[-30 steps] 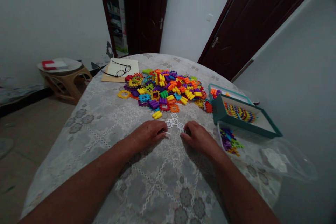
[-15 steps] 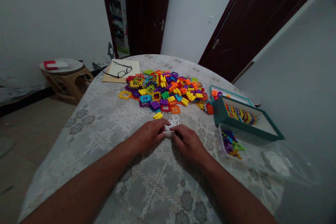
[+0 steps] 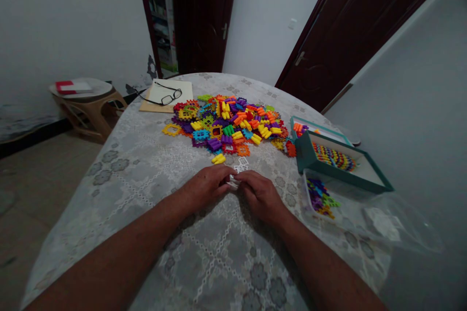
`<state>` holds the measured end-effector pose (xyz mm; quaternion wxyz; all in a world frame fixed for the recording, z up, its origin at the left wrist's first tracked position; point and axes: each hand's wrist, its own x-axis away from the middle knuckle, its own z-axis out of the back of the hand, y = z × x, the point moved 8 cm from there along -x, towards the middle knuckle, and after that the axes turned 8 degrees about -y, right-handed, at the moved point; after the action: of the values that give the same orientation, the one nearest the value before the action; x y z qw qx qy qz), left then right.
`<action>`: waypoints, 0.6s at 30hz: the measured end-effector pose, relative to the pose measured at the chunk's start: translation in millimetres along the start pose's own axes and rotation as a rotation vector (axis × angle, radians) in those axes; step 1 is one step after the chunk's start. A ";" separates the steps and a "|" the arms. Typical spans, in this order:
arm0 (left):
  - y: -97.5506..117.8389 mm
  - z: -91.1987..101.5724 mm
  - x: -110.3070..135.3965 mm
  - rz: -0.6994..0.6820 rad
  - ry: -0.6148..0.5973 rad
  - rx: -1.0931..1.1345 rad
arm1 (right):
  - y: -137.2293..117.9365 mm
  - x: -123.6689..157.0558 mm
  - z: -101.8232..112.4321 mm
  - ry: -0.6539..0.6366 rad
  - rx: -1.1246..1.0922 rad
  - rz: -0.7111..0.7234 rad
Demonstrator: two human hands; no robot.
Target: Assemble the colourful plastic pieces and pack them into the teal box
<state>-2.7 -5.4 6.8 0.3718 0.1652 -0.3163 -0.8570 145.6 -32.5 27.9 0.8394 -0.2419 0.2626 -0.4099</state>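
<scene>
So the small white plastic piece point(image 3: 232, 183) is sitting right between the two hands, at the near-middle of the cloth-covered bench point(image 3: 219, 257). Progress-wise it's looking like partway on this bit: the fingers are hiding too much to tell whether anything's joined yet.

As for the grip, the left hand point(image 3: 209, 182) is pinching the white piece, thumb and fingers nearly together. The right hand point(image 3: 260, 194) is curling in with its fingertips meeting the same spot, but nobody could really tell whether that grip is pinching or just touching.

Just beyond the fingertips, a few white open-square plastic frames point(image 3: 242, 161) are lying loose, so those are seemingly left over. A yellow double-tube plastic piece point(image 3: 218, 159) is lying near them. Farther back, a big multicoloured heap of plastic pieces point(image 3: 228, 130) is sprawling unsorted, and off to the right a dark green open box point(image 3: 374, 170) is holding rows of colourful bits.
</scene>
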 end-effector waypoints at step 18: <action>-3.2 -2.1 -1.2 0.009 0.011 -0.007 | 36.2 2.6 5.2 -0.105 0.251 -0.274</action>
<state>-2.5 -3.7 3.2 0.3778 0.1672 -0.3119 -0.8556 170.6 -13.8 8.7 0.8118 -0.1901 0.1298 -0.5367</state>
